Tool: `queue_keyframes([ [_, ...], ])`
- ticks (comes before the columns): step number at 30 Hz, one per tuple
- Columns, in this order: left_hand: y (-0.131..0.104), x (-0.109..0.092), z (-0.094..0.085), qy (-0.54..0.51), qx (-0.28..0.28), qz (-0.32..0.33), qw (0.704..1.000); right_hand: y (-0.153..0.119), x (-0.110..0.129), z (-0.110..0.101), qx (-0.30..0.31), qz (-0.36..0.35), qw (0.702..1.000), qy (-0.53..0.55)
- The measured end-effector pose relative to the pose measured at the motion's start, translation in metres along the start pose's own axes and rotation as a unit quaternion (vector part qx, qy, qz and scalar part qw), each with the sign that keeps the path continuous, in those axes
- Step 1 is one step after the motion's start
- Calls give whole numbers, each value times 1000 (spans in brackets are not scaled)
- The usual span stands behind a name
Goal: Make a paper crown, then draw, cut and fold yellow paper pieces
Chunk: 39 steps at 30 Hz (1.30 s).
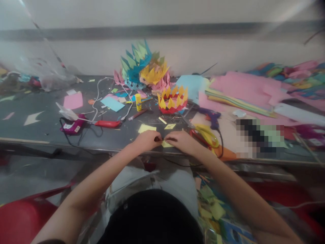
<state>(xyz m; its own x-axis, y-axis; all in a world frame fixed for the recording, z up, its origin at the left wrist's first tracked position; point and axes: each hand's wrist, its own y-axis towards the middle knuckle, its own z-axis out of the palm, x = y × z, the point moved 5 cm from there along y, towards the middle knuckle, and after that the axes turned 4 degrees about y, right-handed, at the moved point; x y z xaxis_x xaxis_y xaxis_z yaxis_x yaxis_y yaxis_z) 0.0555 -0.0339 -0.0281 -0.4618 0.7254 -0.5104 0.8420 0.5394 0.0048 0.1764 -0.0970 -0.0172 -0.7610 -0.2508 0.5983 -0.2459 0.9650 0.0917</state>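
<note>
My left hand and my right hand meet at the table's front edge, fingertips pinched on a small piece of yellow paper. Just beyond them lie a yellow paper sheet and a smaller yellow paper piece. Farther back sits a red and yellow folded-paper crown. Yellow-handled scissors rest to the right of my right hand. A yellow glue stick stands upright behind the sheet. How the held paper is folded is too small to make out.
Folded-paper crowns are piled against the wall. A purple glue gun and stacked pink paper lie to the right. On the left are a red-handled tool, a purple device and a white cable.
</note>
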Motion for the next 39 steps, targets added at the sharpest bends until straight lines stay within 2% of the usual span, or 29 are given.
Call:
queue_keyframes([
  [7,-2,1,1,29,-10,53,998,-6,-11,5,-24,-84,996,-12],
  [12,-2,1,1,36,-11,99,994,-7,-14,6,-12,-134,991,-21],
  [21,-5,0,0,76,7,171,982,-10,-18,9,-1,-186,980,-68],
  [32,-13,-3,-1,184,10,180,966,-8,-12,8,23,-200,973,-114],
  [39,-26,-8,0,213,-1,139,967,-7,-11,8,41,-184,972,-141],
])
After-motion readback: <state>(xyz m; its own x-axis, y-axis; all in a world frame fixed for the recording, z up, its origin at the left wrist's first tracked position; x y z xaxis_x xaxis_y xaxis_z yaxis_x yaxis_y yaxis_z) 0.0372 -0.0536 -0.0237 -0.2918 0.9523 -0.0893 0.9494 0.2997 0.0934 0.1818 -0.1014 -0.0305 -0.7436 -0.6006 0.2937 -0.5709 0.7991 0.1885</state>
